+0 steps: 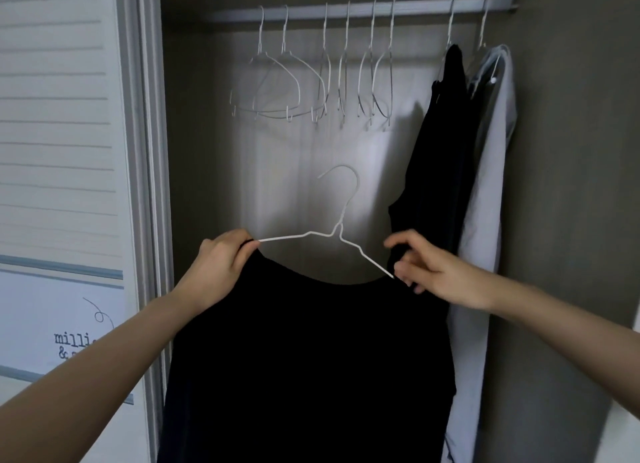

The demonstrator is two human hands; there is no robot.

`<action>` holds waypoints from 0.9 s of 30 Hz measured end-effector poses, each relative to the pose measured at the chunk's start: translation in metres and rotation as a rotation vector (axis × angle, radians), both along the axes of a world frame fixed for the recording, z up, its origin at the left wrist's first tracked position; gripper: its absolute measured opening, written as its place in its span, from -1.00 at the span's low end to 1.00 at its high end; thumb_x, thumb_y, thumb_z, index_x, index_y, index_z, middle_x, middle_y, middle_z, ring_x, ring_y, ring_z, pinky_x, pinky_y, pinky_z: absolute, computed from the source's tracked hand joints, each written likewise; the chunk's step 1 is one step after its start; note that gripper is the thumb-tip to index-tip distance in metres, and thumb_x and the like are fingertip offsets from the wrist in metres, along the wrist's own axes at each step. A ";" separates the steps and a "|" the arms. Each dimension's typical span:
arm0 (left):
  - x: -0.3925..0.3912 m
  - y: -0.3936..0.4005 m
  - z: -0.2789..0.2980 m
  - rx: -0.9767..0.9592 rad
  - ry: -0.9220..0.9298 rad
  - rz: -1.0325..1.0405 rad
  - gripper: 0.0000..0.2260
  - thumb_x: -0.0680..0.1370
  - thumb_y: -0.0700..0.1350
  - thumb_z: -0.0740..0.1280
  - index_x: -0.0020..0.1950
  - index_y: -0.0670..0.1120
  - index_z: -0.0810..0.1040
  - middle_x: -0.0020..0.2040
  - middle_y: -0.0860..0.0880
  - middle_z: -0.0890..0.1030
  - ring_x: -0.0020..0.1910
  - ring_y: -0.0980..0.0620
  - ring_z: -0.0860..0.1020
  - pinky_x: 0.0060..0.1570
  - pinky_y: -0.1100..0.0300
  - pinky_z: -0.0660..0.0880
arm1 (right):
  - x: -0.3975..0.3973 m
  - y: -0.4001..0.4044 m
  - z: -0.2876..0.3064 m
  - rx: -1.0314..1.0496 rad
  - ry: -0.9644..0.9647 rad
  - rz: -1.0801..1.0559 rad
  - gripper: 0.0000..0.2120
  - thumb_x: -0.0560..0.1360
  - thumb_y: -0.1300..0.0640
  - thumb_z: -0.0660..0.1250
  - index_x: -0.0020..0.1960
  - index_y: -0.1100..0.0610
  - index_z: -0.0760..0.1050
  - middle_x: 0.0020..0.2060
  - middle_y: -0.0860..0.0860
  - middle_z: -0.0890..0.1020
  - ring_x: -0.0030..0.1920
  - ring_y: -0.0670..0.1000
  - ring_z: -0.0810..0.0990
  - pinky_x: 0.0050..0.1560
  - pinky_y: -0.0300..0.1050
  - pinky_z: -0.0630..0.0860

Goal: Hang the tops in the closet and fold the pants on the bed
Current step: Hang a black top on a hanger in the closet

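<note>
Item: black fabric top (311, 358), on white wire hanger (332, 234), below my closet's rail (346, 12). My left hand (218, 265) and right hand (429, 272) pinch its shoulders, seating them.

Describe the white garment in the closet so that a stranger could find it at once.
Follow the closet rod to its far right end. The white garment hangs on the last hanger there, beside a black garment. It is the only pale cloth on the rod; the hangers further left are bare.

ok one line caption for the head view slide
Both hands fit a black top onto a white wire hanger below the closet rod.
</note>
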State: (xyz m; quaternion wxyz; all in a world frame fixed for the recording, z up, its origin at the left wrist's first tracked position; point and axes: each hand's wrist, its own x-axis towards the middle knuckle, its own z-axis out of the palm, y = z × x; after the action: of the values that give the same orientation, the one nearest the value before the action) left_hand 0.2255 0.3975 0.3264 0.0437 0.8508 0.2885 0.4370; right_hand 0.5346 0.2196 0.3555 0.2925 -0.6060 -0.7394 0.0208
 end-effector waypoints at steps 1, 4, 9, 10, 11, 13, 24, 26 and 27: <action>0.000 0.000 0.000 -0.016 -0.011 -0.003 -0.81 0.66 -0.03 0.15 -0.08 -0.06 0.47 -0.21 0.02 0.52 -0.17 -0.01 0.53 0.03 -0.14 0.45 | 0.001 0.000 -0.002 -0.033 -0.027 -0.044 -0.91 0.61 0.11 0.20 0.00 0.11 0.44 -0.33 0.03 0.50 -0.33 -0.14 0.46 -0.21 -0.14 0.48; 0.001 -0.002 0.002 -0.057 -0.031 -0.021 -0.86 0.67 -0.08 0.13 -0.01 -0.01 0.45 -0.14 0.05 0.53 -0.09 0.00 0.53 0.13 -0.17 0.42 | 0.002 0.003 -0.012 -0.015 0.008 -0.083 -0.68 0.62 0.10 0.13 -0.27 0.20 0.34 -0.40 0.00 0.37 -0.37 -0.15 0.35 -0.25 -0.18 0.35; 0.019 -0.007 0.024 -0.040 -0.006 -0.020 -0.82 0.68 -0.09 0.10 0.05 -0.02 0.50 -0.05 0.02 0.53 0.03 -0.02 0.51 0.19 -0.15 0.37 | -0.008 0.004 0.001 0.144 0.234 -0.105 -0.68 0.64 0.14 0.13 -0.28 0.20 0.30 -0.40 0.02 0.31 -0.40 -0.17 0.30 -0.31 -0.26 0.28; 0.022 -0.006 0.029 -0.044 -0.003 -0.034 -0.81 0.68 -0.08 0.12 0.06 -0.05 0.51 -0.03 0.01 0.54 0.04 -0.03 0.51 0.19 -0.15 0.38 | -0.007 0.001 0.006 0.129 0.275 -0.096 -0.67 0.63 0.12 0.14 -0.28 0.19 0.30 -0.40 0.03 0.30 -0.39 -0.15 0.30 -0.31 -0.25 0.29; 0.025 -0.004 0.034 -0.043 0.008 -0.043 -0.81 0.68 -0.08 0.13 0.07 -0.06 0.52 -0.03 0.00 0.54 0.05 -0.03 0.52 0.19 -0.14 0.38 | -0.007 -0.003 0.012 0.109 0.328 -0.082 -0.66 0.63 0.09 0.15 -0.27 0.22 0.31 -0.38 0.07 0.31 -0.36 -0.09 0.31 -0.26 -0.22 0.30; 0.028 0.004 0.041 -0.031 0.053 -0.015 -0.82 0.67 -0.09 0.14 0.05 -0.08 0.52 -0.04 -0.01 0.55 0.04 -0.05 0.52 0.19 -0.11 0.38 | -0.004 -0.010 0.024 0.035 0.437 -0.061 -0.62 0.61 0.03 0.18 -0.20 0.33 0.41 -0.28 0.09 0.40 -0.23 0.03 0.36 -0.11 -0.10 0.34; 0.071 0.023 0.056 -0.227 -0.018 0.022 -0.78 0.64 -0.08 0.24 0.13 -0.14 0.62 0.07 -0.12 0.66 0.11 -0.13 0.58 0.06 0.13 0.44 | -0.013 -0.053 0.088 -0.083 0.807 -0.214 -0.74 0.60 0.13 0.23 0.02 0.28 0.62 -0.14 0.16 0.71 -0.17 0.07 0.71 -0.15 -0.09 0.65; 0.089 0.012 0.059 -0.258 0.016 -0.033 -0.75 0.62 -0.12 0.28 0.25 -0.15 0.60 0.20 -0.10 0.63 0.20 -0.05 0.57 0.18 0.25 0.40 | -0.014 -0.065 0.105 -0.106 0.885 -0.326 -0.77 0.59 0.14 0.26 -0.01 0.29 0.58 -0.28 0.16 0.70 -0.34 0.07 0.69 -0.38 -0.08 0.63; 0.097 0.005 0.060 -0.262 0.021 -0.075 -0.75 0.61 -0.16 0.29 0.26 -0.16 0.59 0.22 -0.09 0.63 0.20 0.00 0.57 0.16 0.34 0.37 | -0.014 -0.070 0.113 -0.102 0.912 -0.371 -0.79 0.59 0.14 0.26 -0.03 0.29 0.56 -0.35 0.15 0.68 -0.42 0.05 0.66 -0.47 -0.10 0.59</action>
State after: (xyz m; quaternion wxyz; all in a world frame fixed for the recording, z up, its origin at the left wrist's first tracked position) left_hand 0.3228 0.4024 0.3864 0.1677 0.8526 0.3115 0.3846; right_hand 0.5204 0.1496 0.4685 0.5550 -0.6700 -0.4140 0.2675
